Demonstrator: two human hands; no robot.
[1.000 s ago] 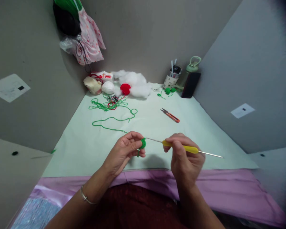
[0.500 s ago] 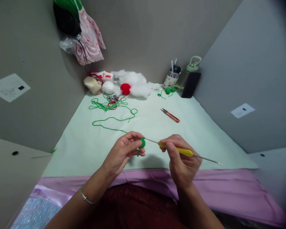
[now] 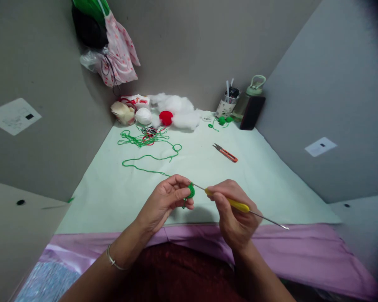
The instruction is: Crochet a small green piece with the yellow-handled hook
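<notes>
Between the thumb and fingers of my left hand [image 3: 165, 201] is a small round green crochet piece [image 3: 191, 191], with a short tail hanging below it. My right hand [image 3: 236, 216] grips a crochet hook [image 3: 239, 205] by its yellow handle, pen-like. One metal end of the hook meets the top of the crochet piece; the other end sticks out to the lower right. Whether the tip is inside a stitch is too small to tell. Green yarn [image 3: 145, 168] runs from my left hand back across the table to a loose tangle [image 3: 138, 138].
Orange thread snips [image 3: 225, 153] lie beyond my right hand. Along the back are white stuffing [image 3: 179, 109], a red ball [image 3: 166, 118], a white ball [image 3: 143, 115], small green pieces [image 3: 221, 120], a pen cup [image 3: 226, 105], a bottle [image 3: 245, 98] and a dark phone [image 3: 253, 112]. Partition walls stand on both sides.
My right hand has shifted slightly left and down, bringing the hook's handle closer to the green piece and lowering its free end. My left hand has barely moved, slightly to the right.
</notes>
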